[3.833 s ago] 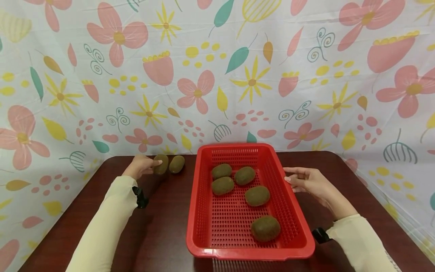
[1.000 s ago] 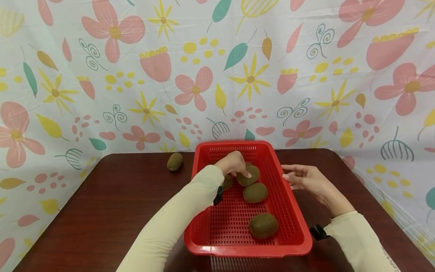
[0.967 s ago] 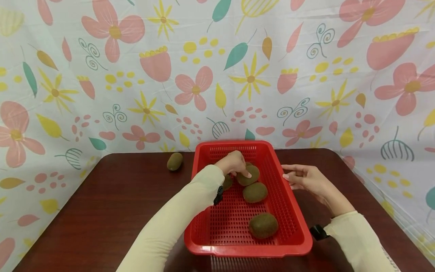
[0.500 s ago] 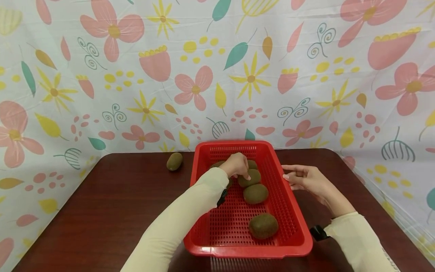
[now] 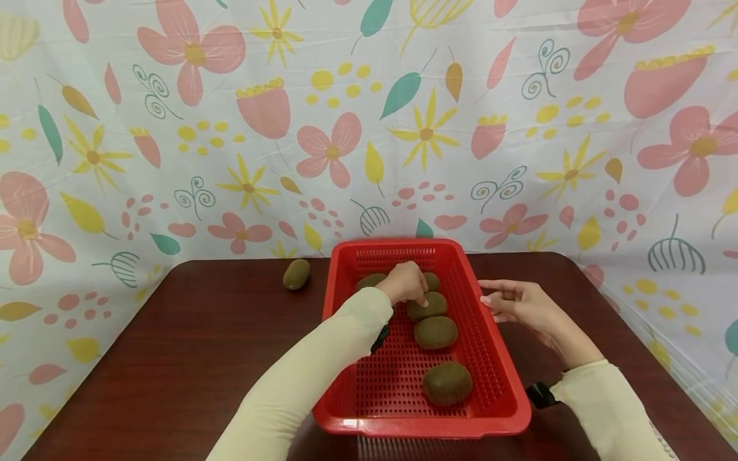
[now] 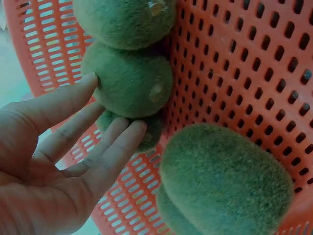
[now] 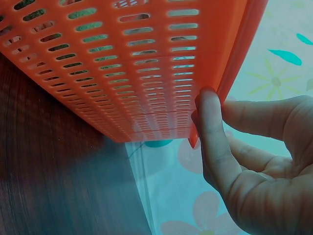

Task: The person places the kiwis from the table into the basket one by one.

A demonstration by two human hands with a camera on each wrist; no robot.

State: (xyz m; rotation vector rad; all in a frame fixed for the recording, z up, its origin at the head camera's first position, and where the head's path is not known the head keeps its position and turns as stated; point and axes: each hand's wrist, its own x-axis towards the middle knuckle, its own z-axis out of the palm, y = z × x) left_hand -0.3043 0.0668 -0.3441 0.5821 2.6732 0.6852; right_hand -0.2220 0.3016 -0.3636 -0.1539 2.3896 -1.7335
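A red plastic basket (image 5: 346, 410) with perforated walls holds several brown kiwis. Inside it my left hand (image 5: 405, 282) is at one kiwi (image 5: 429, 307); the left wrist view shows the thumb tip at this kiwi's edge (image 6: 129, 81) and loosely extended fingers beside it, not wrapped round it. A further kiwi (image 5: 435, 332) lies right in front of it, and another (image 5: 447, 383) near the basket's front right. Behind, kiwis are partly hidden by the hand. At the basket's right rim, my right hand (image 5: 524, 307) holds the edge between thumb and fingers.
One kiwi (image 5: 296, 274) lies on the dark wooden table (image 5: 190, 346), left of the basket near the back edge. A floral cloth (image 5: 369, 128) hangs behind the table and along its right side.
Since the earliest frame, my left hand has brought a kiwi from the table's back left into the basket. Over the last second, hand and kiwi shift slightly right and nearer. My right hand stays put.
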